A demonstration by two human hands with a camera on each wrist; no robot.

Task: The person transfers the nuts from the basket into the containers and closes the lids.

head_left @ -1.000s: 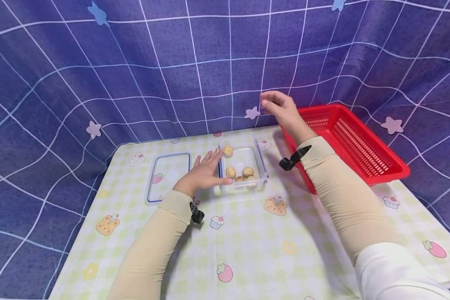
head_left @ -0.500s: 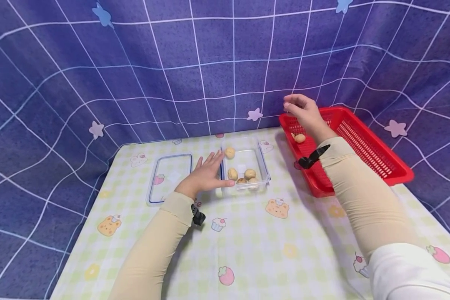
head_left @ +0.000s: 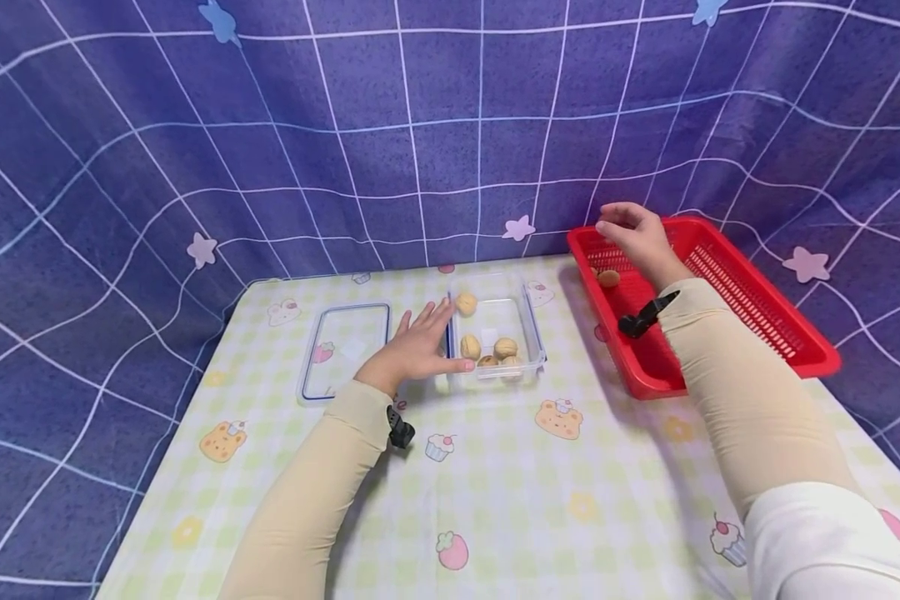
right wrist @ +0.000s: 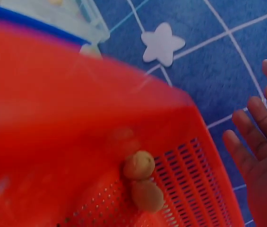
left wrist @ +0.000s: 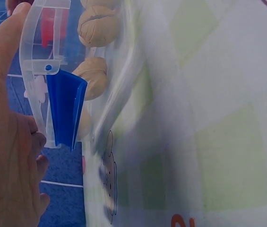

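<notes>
My left hand (head_left: 414,346) rests against the left side of a clear plastic box (head_left: 535,327), its fingers spread along that side and its thumb at the front rim. Several walnuts (head_left: 506,347) lie inside, mostly at the front end; a single walnut (head_left: 466,304) is near the back left. In the left wrist view a blue clip (left wrist: 67,109) shows on the box's side. Over the far left part of a red basket (head_left: 727,279) hovers my right hand (head_left: 643,243). Its fingers look loosely bent and hold nothing. Two walnuts (right wrist: 147,196) touch each other inside the basket.
A clear lid (head_left: 345,308) with a blue seal lies flat left of the box. The checked tablecloth (head_left: 510,508) spreads toward the front. Behind the table hangs a dark blue curtain (head_left: 420,100) with white lines and stars.
My right hand has moved right, from between box and basket to above the basket, and lowered slightly. Walnuts in the basket have come into view. The left hand has stayed at the box.
</notes>
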